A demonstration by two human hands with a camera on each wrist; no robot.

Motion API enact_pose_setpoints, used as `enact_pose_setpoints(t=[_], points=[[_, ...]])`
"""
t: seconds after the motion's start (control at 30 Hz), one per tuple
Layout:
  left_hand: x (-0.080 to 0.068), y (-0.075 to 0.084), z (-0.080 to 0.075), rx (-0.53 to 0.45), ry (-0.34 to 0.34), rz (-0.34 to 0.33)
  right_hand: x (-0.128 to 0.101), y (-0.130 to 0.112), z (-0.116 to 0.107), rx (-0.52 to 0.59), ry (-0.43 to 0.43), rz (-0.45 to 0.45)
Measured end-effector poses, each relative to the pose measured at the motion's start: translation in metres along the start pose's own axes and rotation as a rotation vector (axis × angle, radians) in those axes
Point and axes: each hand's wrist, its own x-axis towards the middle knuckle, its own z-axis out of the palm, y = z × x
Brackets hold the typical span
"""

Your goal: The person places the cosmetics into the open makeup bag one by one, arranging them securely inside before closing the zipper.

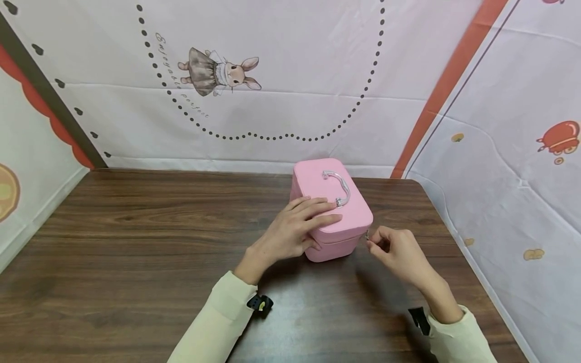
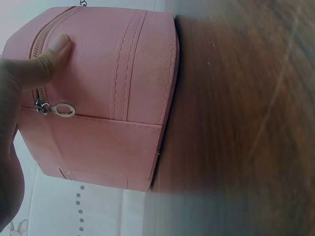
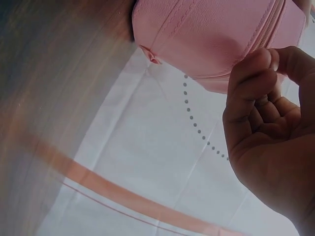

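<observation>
1. A dark wood table point(image 1: 136, 242) stands in a corner hung with pale printed cloth point(image 1: 290, 101).
2. The cloth shows a rabbit point(image 1: 220, 73) in a dress inside a dotted loop, with curved script beside it that seems to read "Enjoyable perfect"; the letters are small and partly unclear.
3. An orange stripe point(image 1: 447, 85) runs down the cloth on the right, and the right wall carries a red cartoon figure point(image 1: 560, 138).
4. A pink case point(image 1: 329, 209) sits on the table's far right part, near the back wall, lid up, with 1 silver handle point(image 1: 338, 186) on top. No brand or label can be read on it.
5. The left hand point(image 1: 295, 229) lies on the case's near top edge, fingers straight and flat across the lid; in the left wrist view its thumb point(image 2: 47, 61) presses the side beside the zip, just above a silver pull point(image 2: 61, 110).
6. The right hand point(image 1: 395, 249) is at the case's near right corner, fingers curled, thumb and forefinger pinched together on a small zip pull point(image 1: 366, 235) there.
7. Both arms wear cream sleeves point(image 1: 218, 322) with black wrist straps.
</observation>
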Motion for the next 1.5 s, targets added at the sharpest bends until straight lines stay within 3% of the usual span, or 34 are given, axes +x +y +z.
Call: enact_pose_setpoints(t=[0.33,1.0,1.3,1.5], points=[[0.0,0.003,0.002,0.049,0.022,-0.004,-0.002,0.0,-0.001,0.033,-0.021,0.007],[-0.001,0.004,0.001,0.096,-0.002,-0.02,-0.002,0.0,-0.014,0.062,-0.101,-0.044],[-0.004,0.004,0.001,0.129,-0.015,-0.033,-0.002,-0.003,-0.013,0.013,-0.111,-0.06],[-0.005,0.002,-0.001,0.139,-0.042,-0.046,-0.003,-0.006,-0.014,0.063,-0.126,-0.072]])
